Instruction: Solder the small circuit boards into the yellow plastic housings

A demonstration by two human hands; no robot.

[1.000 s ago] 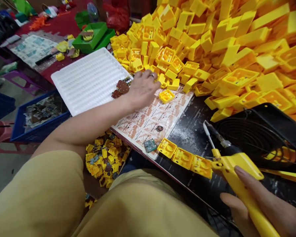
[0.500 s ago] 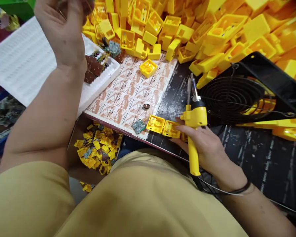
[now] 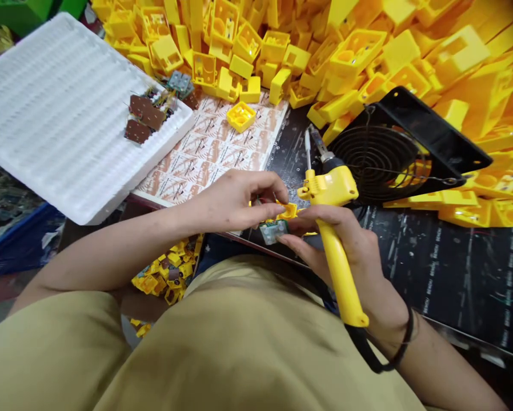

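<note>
Your R hand point(image 3: 346, 245) has the yellow soldering gun point(image 3: 334, 188), handle lying across the hand, fingers bent in around it, hot end aimed at the far side. Same hand, thumb & fingertips reach left past the grip: they're on the right edge of a small green PCB point(image 3: 274, 232), mid-scene, by the near edge of the bench. L hand point(image 3: 248, 201) is in from the left, thumb & index close together just above that PCB; can't tell what's btwn them, too small & partly hidden. Yellow shells point(image 3: 289, 211) peek out behind the fingers, mostly covered.

Far side of the PCB, an open yellow housing point(image 3: 241, 117) sits on the patterned sheet point(image 3: 216, 151). Left of it, white foam tray point(image 3: 68, 114) w/ brown PCBs point(image 3: 147, 111) at its right end, grey-green PCB point(image 3: 180, 84) at the far right corner. Big pile of yellow housings point(image 3: 359, 51) fills the far side & spreads right. Black fan point(image 3: 372, 162), wire guard & all, is tilted just right of the gun. Near left, below bench level: yellow plastic parts point(image 3: 171, 271), then a blue crate point(image 3: 20, 245) w/ bits in it.
</note>
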